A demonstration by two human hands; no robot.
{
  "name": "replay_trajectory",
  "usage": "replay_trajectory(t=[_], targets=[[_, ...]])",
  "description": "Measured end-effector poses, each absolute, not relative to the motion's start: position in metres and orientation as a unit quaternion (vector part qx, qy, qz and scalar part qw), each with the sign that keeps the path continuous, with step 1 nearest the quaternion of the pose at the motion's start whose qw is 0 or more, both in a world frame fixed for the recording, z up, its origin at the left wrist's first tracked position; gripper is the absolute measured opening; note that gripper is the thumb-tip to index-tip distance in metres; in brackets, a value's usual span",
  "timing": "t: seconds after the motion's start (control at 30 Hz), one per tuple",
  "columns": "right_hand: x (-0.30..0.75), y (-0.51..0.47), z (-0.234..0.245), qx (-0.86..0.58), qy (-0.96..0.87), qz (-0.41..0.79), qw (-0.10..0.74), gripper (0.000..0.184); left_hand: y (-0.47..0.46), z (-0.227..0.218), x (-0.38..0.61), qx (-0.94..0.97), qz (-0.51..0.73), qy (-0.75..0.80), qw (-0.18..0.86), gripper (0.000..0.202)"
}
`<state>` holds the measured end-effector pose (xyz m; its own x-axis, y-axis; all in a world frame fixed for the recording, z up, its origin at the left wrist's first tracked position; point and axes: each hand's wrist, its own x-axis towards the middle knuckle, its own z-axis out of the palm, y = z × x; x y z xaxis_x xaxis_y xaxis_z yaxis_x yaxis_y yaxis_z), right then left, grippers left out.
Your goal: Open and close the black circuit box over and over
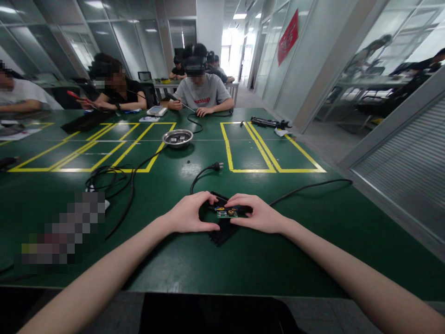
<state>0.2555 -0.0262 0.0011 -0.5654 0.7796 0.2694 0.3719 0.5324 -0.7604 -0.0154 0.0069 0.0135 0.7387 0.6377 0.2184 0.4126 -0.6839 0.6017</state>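
Note:
A small green circuit board (pixel 227 214) with a copper-coloured coil and other parts sits between my hands. My right hand (pixel 259 213) has its thumb and fingers closed on the board's right side, beside a black part. My left hand (pixel 194 213) curves around the left side, thumb and fingers apart; whether its fingertips touch the board or casing is unclear. Beneath lies a black plastic casing (pixel 220 235), partly hidden by both hands. A black cord (pixel 306 187) runs off to the right from behind my right hand. Another cord with a plug (pixel 216 167) emerges behind my left hand.
A metal bowl (pixel 177 138) with small metal parts stands farther back on the green table (pixel 167 264). Coiled black cables (pixel 107 178) and a blurred-out object (pixel 62 232) lie left. A black tripod-like object (pixel 267 122) lies at the far right. Several people sit across.

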Motion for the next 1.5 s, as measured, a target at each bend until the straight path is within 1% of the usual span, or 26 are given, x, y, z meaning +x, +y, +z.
replay_trajectory(t=[0.1,0.27,0.43,0.73,0.87,1.0,1.13,1.17,1.2,1.3,1.37,1.43,1.5], targets=[[0.257,-0.025,0.001,-0.345,-0.827,0.323,0.304,0.030,0.008,0.013,-0.016,0.896,0.214,0.285,0.265,0.052],[0.261,-0.023,0.001,-0.341,-0.847,0.269,0.306,0.027,0.006,0.013,-0.017,0.894,0.249,0.268,0.258,0.047],[0.265,-0.020,-0.001,-0.337,-0.867,0.214,0.298,0.025,0.006,0.011,-0.019,0.896,0.286,0.273,0.204,0.029],[0.267,-0.018,-0.003,-0.366,-0.873,0.159,0.280,0.029,0.008,0.005,-0.018,0.920,0.257,0.239,0.175,0.009],[0.267,-0.019,-0.003,-0.364,-0.883,0.124,0.269,0.030,0.004,0.005,-0.014,0.911,0.264,0.242,0.204,0.011],[0.262,-0.021,-0.006,-0.355,-0.891,0.074,0.273,0.029,0.002,0.005,-0.010,0.878,0.303,0.282,0.241,0.021],[0.260,-0.022,-0.008,-0.337,-0.902,0.057,0.262,0.031,0.006,0.002,-0.009,0.883,0.296,0.288,0.223,0.042],[0.260,-0.022,-0.008,-0.334,-0.904,0.057,0.259,0.032,0.007,0.002,-0.010,0.889,0.284,0.283,0.223,0.044],[0.260,-0.022,-0.008,-0.331,-0.906,0.057,0.258,0.032,0.008,0.002,-0.010,0.894,0.271,0.277,0.225,0.042],[0.261,-0.022,-0.007,-0.326,-0.908,0.052,0.256,0.033,0.007,0.005,-0.009,0.902,0.254,0.272,0.221,0.025],[0.262,-0.022,-0.007,-0.324,-0.909,0.044,0.258,0.033,0.006,0.007,-0.009,0.904,0.250,0.276,0.210,0.018],[0.262,-0.022,-0.007,-0.320,-0.911,0.034,0.256,0.032,0.003,0.009,-0.009,0.906,0.247,0.280,0.201,0.018],[0.262,-0.022,-0.008,-0.320,-0.915,0.028,0.246,0.032,0.002,0.009,-0.008,0.904,0.247,0.284,0.201,0.023]])
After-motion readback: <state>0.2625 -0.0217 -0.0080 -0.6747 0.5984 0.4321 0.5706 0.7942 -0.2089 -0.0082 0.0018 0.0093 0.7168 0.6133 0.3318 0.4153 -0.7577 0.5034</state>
